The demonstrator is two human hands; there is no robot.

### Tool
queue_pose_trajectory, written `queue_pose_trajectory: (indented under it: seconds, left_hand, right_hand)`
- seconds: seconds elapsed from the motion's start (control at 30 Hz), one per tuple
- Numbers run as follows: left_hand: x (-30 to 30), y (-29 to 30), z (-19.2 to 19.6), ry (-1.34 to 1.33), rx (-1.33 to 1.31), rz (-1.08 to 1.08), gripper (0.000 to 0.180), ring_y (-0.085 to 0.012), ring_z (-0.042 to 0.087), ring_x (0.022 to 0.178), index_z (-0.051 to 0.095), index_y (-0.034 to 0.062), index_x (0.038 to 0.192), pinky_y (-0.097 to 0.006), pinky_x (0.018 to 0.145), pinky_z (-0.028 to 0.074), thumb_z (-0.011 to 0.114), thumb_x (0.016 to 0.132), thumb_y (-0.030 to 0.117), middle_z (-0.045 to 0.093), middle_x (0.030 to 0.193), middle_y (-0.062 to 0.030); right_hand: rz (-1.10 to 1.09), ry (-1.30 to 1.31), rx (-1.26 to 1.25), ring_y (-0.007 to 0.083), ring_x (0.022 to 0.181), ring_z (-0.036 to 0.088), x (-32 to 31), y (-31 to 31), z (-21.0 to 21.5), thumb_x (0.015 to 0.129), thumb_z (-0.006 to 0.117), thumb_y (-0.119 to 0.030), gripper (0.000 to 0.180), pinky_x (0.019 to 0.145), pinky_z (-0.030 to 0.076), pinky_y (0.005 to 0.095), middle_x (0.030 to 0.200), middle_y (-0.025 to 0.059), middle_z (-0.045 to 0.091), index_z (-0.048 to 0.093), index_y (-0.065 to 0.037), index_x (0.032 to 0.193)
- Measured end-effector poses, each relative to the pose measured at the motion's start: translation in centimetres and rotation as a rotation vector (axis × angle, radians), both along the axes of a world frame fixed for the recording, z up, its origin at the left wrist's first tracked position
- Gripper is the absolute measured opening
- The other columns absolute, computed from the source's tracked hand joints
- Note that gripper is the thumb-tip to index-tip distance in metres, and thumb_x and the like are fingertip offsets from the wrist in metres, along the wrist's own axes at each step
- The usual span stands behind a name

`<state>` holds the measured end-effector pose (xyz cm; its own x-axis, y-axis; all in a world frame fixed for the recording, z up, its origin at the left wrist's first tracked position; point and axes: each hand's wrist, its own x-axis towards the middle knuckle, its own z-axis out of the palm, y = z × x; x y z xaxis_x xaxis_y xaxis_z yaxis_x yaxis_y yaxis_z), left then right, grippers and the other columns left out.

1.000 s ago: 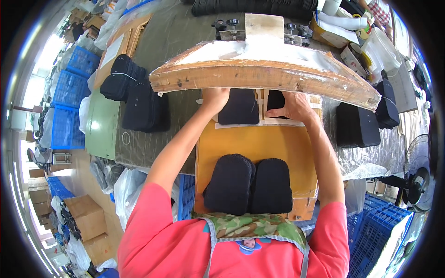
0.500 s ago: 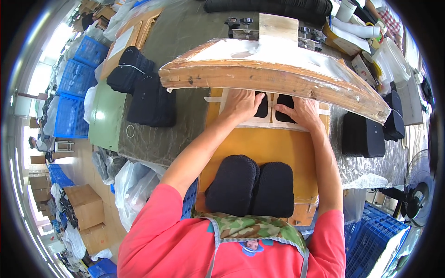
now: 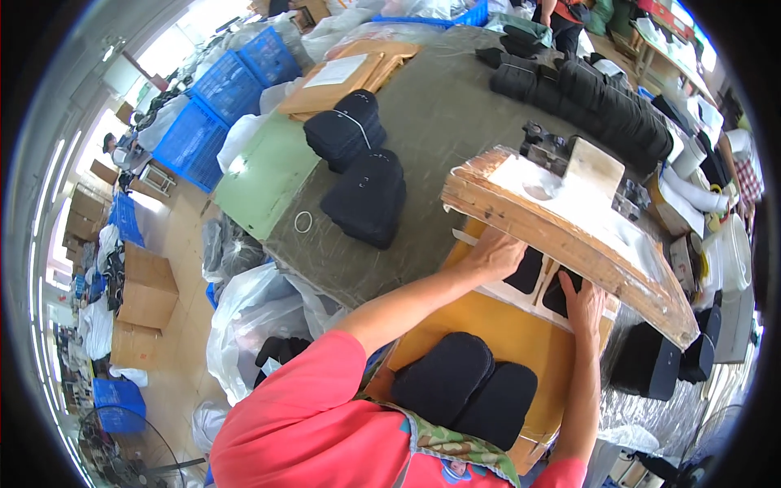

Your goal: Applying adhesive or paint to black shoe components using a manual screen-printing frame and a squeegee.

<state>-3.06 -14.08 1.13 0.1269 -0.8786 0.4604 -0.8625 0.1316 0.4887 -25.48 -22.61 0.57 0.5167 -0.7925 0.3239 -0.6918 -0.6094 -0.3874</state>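
Observation:
Under a raised wooden frame (image 3: 561,240) with a white panel, two black fabric pads sit in the pale cutouts of a flat template (image 3: 527,302) on a yellow-brown board (image 3: 455,311). My left hand (image 3: 495,254) lies on the left pad (image 3: 525,272), its fingertips partly hidden by the frame. On the right pad (image 3: 556,294) rests my right hand (image 3: 584,302), thumb stretched apart from the flat fingers. Both hands look open, with nothing gripped. Nearer my body, two stacks of black pads, a left stack (image 3: 446,378) and a right stack (image 3: 496,405), lie on the board.
More black pads (image 3: 366,199) stand stacked on the dark table at left, beside a loose ring (image 3: 303,222). Clamps (image 3: 545,142) hold the wooden frame's far side. Further pads (image 3: 647,362) sit at right. Blue crates (image 3: 191,142) and cardboard boxes (image 3: 146,285) stand left.
The view has swung to the left, so the table and frame appear turned and shifted right. Both hands stay at the pads under the frame.

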Motion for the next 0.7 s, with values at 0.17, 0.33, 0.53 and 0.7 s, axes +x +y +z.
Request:
queue_pose_trajectory:
  seconds: [0.17, 0.33, 0.53, 0.7]
  left_hand:
    - [0.5, 0.4, 0.5, -0.066, -0.1, -0.025, 0.021, -0.0426, 0.06, 0.095, 0.065, -0.0015, 0.1, -0.052, 0.085, 0.046, 0.057, 0.084, 0.009, 0.065, 0.099, -0.0238]
    - [1.1, 0.1, -0.4, -0.112, -0.023, -0.069, 0.016, -0.0409, 0.063, 0.084, 0.067, -0.0005, 0.093, -0.052, 0.076, 0.048, 0.057, 0.085, 0.01, 0.067, 0.088, -0.0228]
    - [1.6, 0.6, -0.8, -0.105, 0.157, -0.037, 0.026, -0.0427, 0.06, 0.097, 0.065, -0.0017, 0.103, -0.05, 0.088, 0.044, 0.051, 0.094, 0.019, 0.066, 0.099, -0.0241]
    - [3.3, 2.3, 0.3, 0.013, 0.009, -0.043, 0.026, -0.0406, 0.061, 0.095, 0.063, 0.0005, 0.105, -0.048, 0.088, 0.045, 0.052, 0.095, 0.021, 0.067, 0.097, -0.0198]
  right_hand:
    - [0.02, 0.013, 0.141, 0.0417, 0.12, 0.052, -0.1, 0.1, 0.3, 0.089, 0.065, -0.043, 0.057, 0.1, 0.04, 0.0478, 0.129, 0.0226, 0.059, 0.059, -0.003, 0.128]
    - [-0.018, 0.034, 0.143, 0.04, 0.112, 0.057, -0.3, -0.4, -0.4, 0.089, 0.065, -0.045, 0.054, 0.092, 0.045, 0.0477, 0.12, 0.0244, 0.063, 0.062, -0.002, 0.122]
    - [0.108, 0.021, -0.046, 0.0416, 0.119, 0.052, -0.6, -0.5, -0.6, 0.092, 0.061, -0.045, 0.056, 0.1, 0.04, 0.0477, 0.126, 0.0236, 0.059, 0.057, -0.002, 0.128]
    - [0.077, 0.035, 0.148, 0.0408, 0.12, 0.051, -0.6, -0.3, -0.2, 0.093, 0.061, -0.044, 0.055, 0.102, 0.037, 0.0493, 0.128, 0.0232, 0.058, 0.056, -0.002, 0.129]
